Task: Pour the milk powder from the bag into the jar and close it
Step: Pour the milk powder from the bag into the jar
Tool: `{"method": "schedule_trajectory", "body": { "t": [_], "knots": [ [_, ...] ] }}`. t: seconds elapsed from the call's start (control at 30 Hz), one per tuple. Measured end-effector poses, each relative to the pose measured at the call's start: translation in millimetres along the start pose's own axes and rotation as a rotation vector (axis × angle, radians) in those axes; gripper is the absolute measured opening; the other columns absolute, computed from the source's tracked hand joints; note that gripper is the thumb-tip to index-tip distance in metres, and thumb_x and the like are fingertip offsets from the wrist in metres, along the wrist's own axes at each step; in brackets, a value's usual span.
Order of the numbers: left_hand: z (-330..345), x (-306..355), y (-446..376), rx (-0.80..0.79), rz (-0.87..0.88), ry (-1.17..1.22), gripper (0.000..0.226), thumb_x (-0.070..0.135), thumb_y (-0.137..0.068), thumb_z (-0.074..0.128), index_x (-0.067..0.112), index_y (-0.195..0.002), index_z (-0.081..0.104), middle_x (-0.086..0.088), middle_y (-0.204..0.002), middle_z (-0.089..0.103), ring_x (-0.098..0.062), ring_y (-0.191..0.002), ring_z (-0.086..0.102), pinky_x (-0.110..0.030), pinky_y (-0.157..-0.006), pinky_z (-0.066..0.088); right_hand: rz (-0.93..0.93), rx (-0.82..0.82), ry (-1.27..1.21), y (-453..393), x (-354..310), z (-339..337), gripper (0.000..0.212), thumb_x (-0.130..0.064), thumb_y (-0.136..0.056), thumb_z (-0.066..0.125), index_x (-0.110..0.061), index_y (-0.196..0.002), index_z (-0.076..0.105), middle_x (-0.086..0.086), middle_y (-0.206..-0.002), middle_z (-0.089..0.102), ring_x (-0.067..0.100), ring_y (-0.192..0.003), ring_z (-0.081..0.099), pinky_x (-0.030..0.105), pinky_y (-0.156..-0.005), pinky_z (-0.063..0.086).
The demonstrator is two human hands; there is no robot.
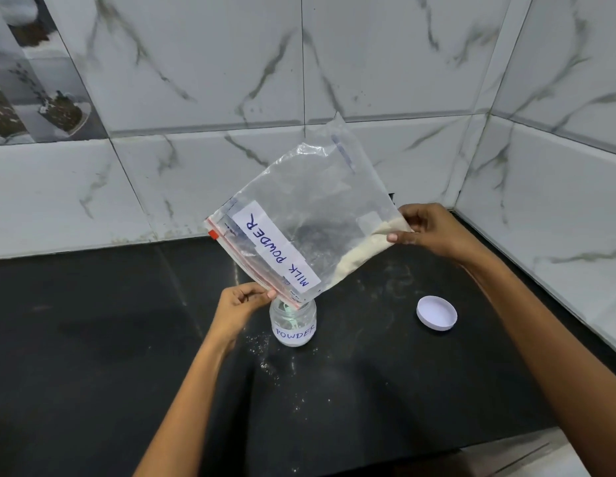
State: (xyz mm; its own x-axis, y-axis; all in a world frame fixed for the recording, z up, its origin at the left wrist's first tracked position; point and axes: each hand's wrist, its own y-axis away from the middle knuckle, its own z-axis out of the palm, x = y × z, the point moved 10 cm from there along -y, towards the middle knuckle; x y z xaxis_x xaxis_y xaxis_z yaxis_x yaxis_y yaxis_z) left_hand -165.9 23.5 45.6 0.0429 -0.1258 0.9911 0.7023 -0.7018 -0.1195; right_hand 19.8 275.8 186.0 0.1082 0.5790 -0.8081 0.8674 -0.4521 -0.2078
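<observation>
"MILK POWDER" reads the clear zip-top plastic bag [299, 215], tilted mouth-down over the small clear "POWDER"-labelled jar [293, 326] on the black counter [93, 339]. Left hand [239, 304] pinches its mouth, right hand [426, 228] grips the raised corner.

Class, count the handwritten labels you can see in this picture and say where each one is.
2. One label reading "MILK POWDER" is on the tilted plastic bag; another label reading "POWDER" is on the jar beneath. Others may be hidden.
</observation>
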Motion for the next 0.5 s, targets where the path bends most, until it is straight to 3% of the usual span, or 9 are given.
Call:
{"method": "schedule_trajectory", "body": {
  "t": [0.13, 0.3, 0.4, 0.5],
  "knots": [
    [-6, -5, -3, 0.046, 0.003, -0.001, 0.005, 0.007, -0.076, 0.074, 0.007, -0.08, 0.075, -0.006, -0.08, 0.076, -0.013, -0.079, 0.071, -0.015, -0.073, 0.053, 0.062, -0.052, -0.111, -2, 8, 3, 0.016, -0.003, -0.083, 0.069, 0.0, -0.098, 0.066, 0.0, -0.077, 0.067, 0.004, -0.07, 0.066, 0.019, -0.068, 0.059],
    [-1, -1, -4, 0.05, 0.036, -0.015, 0.003, 0.001, -0.08, 0.069, 0.003, -0.081, 0.071, -0.002, -0.077, 0.076, -0.01, -0.075, 0.071, -0.014, -0.07, 0.053, 0.09, -0.014, -0.183, -4, 13, 1, 0.019, -0.004, -0.083, 0.068, -0.003, -0.102, 0.067, 0.001, -0.086, 0.073, 0.001, -0.074, 0.069, 0.014, -0.069, 0.057],
    [-1, 1, -4, 0.056, 0.059, -0.022, 0.005, 0.005, -0.08, 0.07, 0.001, -0.082, 0.07, -0.007, -0.081, 0.076, -0.015, -0.08, 0.072, -0.017, -0.074, 0.054, 0.096, 0.032, -0.23, -2, 14, -4, 0.017, -0.006, -0.084, 0.067, -0.007, -0.101, 0.069, -0.01, -0.074, 0.076, 0.0, -0.072, 0.07, 0.009, -0.064, 0.053],
    [-2, 2, -5, 0.061, 0.068, -0.011, 0.013, 0.015, -0.077, 0.073, 0.003, -0.083, 0.071, -0.011, -0.085, 0.076, -0.018, -0.083, 0.072, -0.02, -0.077, 0.055, 0.088, 0.124, -0.272, -1, 15, -12, 0.019, -0.005, -0.084, 0.067, -0.001, -0.103, 0.069, -0.002, -0.08, 0.074, 0.002, -0.07, 0.07, 0.01, -0.063, 0.053]
  ]
}}
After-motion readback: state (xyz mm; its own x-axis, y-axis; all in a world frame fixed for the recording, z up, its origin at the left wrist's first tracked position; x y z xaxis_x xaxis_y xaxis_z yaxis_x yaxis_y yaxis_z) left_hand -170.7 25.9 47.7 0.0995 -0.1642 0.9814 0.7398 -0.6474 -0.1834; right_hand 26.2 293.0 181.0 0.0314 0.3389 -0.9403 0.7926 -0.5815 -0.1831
